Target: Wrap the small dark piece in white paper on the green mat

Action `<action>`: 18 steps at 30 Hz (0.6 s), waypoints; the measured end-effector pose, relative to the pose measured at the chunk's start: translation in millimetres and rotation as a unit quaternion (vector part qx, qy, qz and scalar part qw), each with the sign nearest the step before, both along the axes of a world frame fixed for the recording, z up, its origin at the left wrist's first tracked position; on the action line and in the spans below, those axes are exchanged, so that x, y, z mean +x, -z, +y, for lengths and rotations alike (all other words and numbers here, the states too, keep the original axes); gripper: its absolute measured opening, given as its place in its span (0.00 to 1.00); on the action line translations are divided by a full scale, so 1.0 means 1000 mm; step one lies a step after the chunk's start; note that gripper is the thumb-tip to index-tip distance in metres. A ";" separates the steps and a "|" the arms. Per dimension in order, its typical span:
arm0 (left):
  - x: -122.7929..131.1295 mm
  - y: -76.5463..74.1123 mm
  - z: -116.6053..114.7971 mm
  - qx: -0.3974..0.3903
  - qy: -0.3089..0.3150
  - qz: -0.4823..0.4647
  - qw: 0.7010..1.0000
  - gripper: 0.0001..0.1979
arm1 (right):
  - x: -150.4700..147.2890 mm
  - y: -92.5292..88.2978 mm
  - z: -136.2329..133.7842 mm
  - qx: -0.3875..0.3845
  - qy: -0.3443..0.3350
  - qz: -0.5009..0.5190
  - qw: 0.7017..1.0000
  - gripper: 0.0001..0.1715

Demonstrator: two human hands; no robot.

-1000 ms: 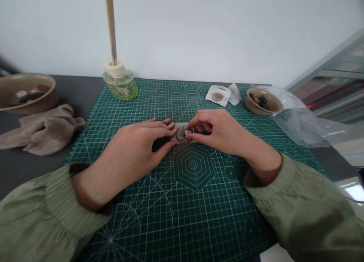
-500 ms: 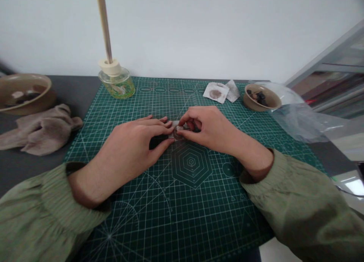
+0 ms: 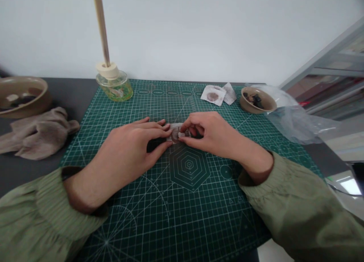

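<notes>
On the green cutting mat (image 3: 196, 216) lies a small whitish paper square (image 3: 174, 130) with a brown round mark, partly covered by my fingers. My left hand (image 3: 133, 144) rests palm down at the paper's left side, fingers stretched out and fingertips on its edge. Between the thumb and forefinger of my right hand (image 3: 209, 133) is a small whitish lump (image 3: 181, 134), pressed against the brown mark. The lump's exact kind cannot be made out. Farther back lie two more paper pieces, one a square with a brown round print (image 3: 212, 95), the other a greyish sheet (image 3: 229, 94).
A brown bowl of dark pieces (image 3: 257, 107) stands at the back right beside a clear plastic bag (image 3: 295, 121). A glass reed diffuser (image 3: 115, 89) is back left. Another bowl (image 3: 25, 106) and a crumpled brownish cloth (image 3: 42, 135) sit far left. A wall closes the back.
The right fingers with the whitish lump have shifted slightly across the paper, showing more of the brown mark. My left hand stays in place; the whole view has shifted a little.
</notes>
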State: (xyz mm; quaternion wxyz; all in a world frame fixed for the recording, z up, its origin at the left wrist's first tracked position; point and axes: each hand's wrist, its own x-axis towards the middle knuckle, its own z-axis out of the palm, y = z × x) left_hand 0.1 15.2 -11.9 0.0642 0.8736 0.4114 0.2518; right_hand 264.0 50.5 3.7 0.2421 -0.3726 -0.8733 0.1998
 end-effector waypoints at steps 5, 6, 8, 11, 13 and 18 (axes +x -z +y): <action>-0.001 0.001 0.000 -0.004 -0.008 -0.010 1.000 0.15 | -0.003 0.000 -0.001 0.011 0.036 -0.001 0.999 0.05; -0.001 0.002 0.000 -0.005 -0.006 -0.011 1.000 0.15 | -0.004 0.000 -0.002 0.005 0.025 0.003 1.000 0.05; -0.001 0.002 0.000 -0.008 0.002 -0.010 1.000 0.15 | -0.004 0.000 -0.003 -0.009 0.003 0.006 1.000 0.04; 0.000 0.000 0.001 -0.002 0.006 -0.004 1.000 0.15 | -0.003 -0.001 -0.004 -0.010 0.018 0.000 1.000 0.04; 0.000 -0.001 0.001 0.006 0.004 0.002 1.000 0.15 | -0.003 0.000 -0.004 0.004 0.037 -0.001 0.999 0.05; 0.000 -0.003 -0.001 -0.002 0.001 0.009 1.000 0.15 | -0.004 -0.002 -0.005 -0.001 -0.001 0.003 1.000 0.04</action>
